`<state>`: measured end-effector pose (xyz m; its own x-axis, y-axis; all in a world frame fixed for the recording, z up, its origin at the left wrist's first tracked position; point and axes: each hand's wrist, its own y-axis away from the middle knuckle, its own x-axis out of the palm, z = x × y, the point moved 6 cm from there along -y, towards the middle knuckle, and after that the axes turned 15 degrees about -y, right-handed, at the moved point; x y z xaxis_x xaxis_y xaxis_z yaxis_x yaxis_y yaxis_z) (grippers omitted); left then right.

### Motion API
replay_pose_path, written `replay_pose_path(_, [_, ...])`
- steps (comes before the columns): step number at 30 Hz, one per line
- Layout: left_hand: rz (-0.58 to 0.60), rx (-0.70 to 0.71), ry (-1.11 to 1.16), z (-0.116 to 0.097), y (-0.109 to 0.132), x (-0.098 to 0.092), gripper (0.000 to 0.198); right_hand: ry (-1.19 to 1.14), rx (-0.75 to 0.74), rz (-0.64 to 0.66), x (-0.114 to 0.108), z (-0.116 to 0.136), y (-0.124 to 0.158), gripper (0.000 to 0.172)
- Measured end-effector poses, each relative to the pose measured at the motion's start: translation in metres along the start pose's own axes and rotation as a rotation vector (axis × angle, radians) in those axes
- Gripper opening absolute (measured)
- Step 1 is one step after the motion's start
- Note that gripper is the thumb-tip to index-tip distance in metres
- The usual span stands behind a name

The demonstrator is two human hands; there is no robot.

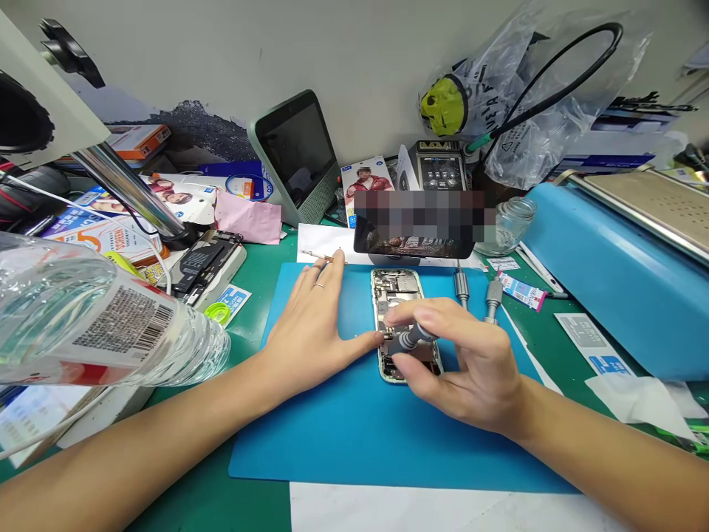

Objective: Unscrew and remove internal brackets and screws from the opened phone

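An opened phone (396, 284) with its inner boards bared lies upright on the blue mat (343, 443). My right hand (470, 362) grips a grey screwdriver (410, 338) between thumb and fingers, held over the middle of the phone; its tip is hidden. My left hand (313, 318) lies flat on the mat with fingers stretched forward, its thumb touching the phone's left edge. Just beyond the left fingertips are thin copper-coloured tweezers (324, 258). Two more grey screwdrivers, one of them a screwdriver (492, 299) with a knurled handle, lie past my right hand.
A propped phone (413, 240) stands behind the mat. A water bottle (122, 318) juts in at left, near another opened phone (202, 266). A glass jar (512, 222) and a blue machine (598, 273) stand at right. A metal pole (133, 192) rises at left.
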<state>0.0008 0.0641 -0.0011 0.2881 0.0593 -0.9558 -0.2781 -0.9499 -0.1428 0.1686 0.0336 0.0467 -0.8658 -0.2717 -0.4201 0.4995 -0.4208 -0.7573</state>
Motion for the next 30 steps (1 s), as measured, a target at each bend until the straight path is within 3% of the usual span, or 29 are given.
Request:
replay_pose_path(18, [0.004, -0.005, -0.011, -0.001, 0.000, 0.000, 0.109, 0.001, 0.030, -0.015, 0.000, -0.002, 0.000, 0.069])
replay_pose_path(22, [0.001, -0.001, -0.004, -0.001, 0.000, 0.000, 0.108, -0.024, 0.083, -0.014, 0.000, -0.005, 0.002, 0.062])
replay_pose_path(26, [0.005, 0.003, 0.007, -0.001, -0.001, -0.001, 0.108, -0.117, 0.220, -0.043, 0.001, -0.011, 0.005, 0.045])
replay_pose_path(30, [-0.001, 0.008, 0.014, 0.000, 0.000, -0.001, 0.108, -0.179, 0.254, -0.080, 0.002, -0.012, 0.006, 0.060])
